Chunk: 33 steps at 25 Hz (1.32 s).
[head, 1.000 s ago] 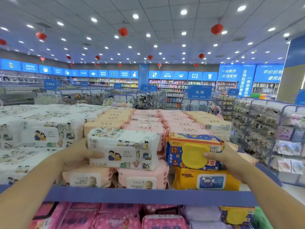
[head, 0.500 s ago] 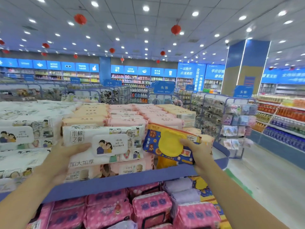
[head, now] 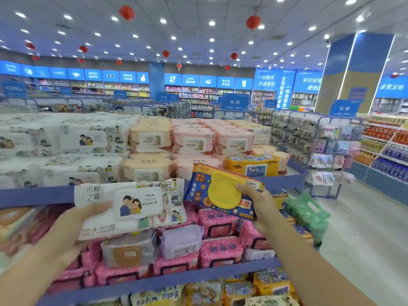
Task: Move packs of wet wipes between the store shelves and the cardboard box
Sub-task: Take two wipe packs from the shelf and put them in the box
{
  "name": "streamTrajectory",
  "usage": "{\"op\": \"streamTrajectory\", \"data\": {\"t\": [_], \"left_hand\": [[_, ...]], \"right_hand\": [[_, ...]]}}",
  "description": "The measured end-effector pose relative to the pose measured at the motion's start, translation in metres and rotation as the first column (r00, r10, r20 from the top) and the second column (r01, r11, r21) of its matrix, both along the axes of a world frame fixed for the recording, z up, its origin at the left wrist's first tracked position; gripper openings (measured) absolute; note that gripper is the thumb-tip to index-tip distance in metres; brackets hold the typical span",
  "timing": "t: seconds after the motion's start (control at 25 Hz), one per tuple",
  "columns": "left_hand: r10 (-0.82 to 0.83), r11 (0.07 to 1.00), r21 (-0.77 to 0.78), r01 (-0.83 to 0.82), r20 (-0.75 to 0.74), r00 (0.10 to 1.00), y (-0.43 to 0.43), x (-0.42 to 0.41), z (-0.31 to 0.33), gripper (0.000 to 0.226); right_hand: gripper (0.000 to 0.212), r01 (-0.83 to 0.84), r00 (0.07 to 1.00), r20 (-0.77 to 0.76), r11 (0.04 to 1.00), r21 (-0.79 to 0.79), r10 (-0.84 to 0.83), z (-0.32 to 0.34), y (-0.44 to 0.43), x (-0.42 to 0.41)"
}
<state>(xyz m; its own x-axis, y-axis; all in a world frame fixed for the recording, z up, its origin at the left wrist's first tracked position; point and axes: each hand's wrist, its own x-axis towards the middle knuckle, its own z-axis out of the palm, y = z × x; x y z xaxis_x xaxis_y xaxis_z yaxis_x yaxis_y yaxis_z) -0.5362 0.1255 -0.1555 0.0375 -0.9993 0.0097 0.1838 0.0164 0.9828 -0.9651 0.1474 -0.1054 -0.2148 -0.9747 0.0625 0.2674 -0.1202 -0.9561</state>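
Both packs are coming clear of the top shelf [head: 39, 196] now: the left hand [head: 72, 226] is gripping the white soft pack with a cartoon lid [head: 130, 206], the right hand [head: 260, 204] is clutching the blue pack with a yellow round lid [head: 220, 193]. They're heading boxward, I'd say. No cardboard box is showing; the shelves are sitting packed with wipes.
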Motion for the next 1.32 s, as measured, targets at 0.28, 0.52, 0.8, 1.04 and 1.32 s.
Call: {"op": "streamTrajectory", "data": {"t": [0.28, 0.52, 0.8, 1.04, 1.32], "left_hand": [[0.253, 0.948, 0.188, -0.258, 0.05, 0.966, 0.187, 0.08, -0.038, 0.065], [0.421, 0.885, 0.224, -0.409, -0.008, 0.907, 0.321, 0.185, -0.049, 0.017], [0.553, 0.784, 0.316, -0.535, 0.039, 0.833, 0.437, 0.377, -0.097, 0.046], [0.605, 0.676, 0.433, -0.596, 0.135, 0.785, 0.47, 0.495, -0.17, 0.018], [0.54, 0.502, 0.648, -0.573, 0.282, 0.793, 0.447, 0.575, -0.323, 0.032]], "right_hand": [[0.005, -0.2, 0.98, -0.002, 0.976, 0.087, 0.201, -0.051, 0.09, 0.098], [0.026, -0.351, 0.927, -0.058, 0.913, 0.207, 0.37, -0.081, 0.157, 0.244], [0.052, -0.448, 0.879, -0.005, 0.828, 0.337, 0.478, -0.153, 0.219, 0.449], [0.037, -0.423, 0.888, 0.093, 0.721, 0.55, 0.45, -0.275, 0.266, 0.578], [0.034, -0.388, 0.889, 0.146, 0.544, 0.744, 0.435, -0.44, 0.273, 0.664]]}}
